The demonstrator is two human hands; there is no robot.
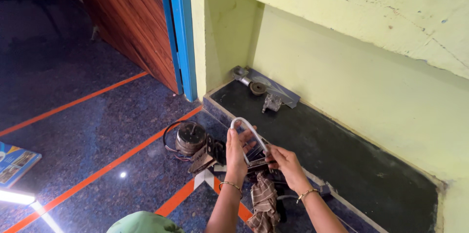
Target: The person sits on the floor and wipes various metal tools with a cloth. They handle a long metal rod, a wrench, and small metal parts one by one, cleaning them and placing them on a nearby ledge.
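Between both hands, white looped tube (pixel 246 128), left hand (pixel 237 152) and right hand (pixel 285 160) gripping its ends

Motor (pixel 190 137) on dark speckled floor (pixel 97 130)

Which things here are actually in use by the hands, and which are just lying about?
In hand:
- left hand and right hand holding a bent white tube
- dark metal part under the tube

Lying about:
- round motor on the floor
- checked cloth
- metal parts in the wall recess
- booklet
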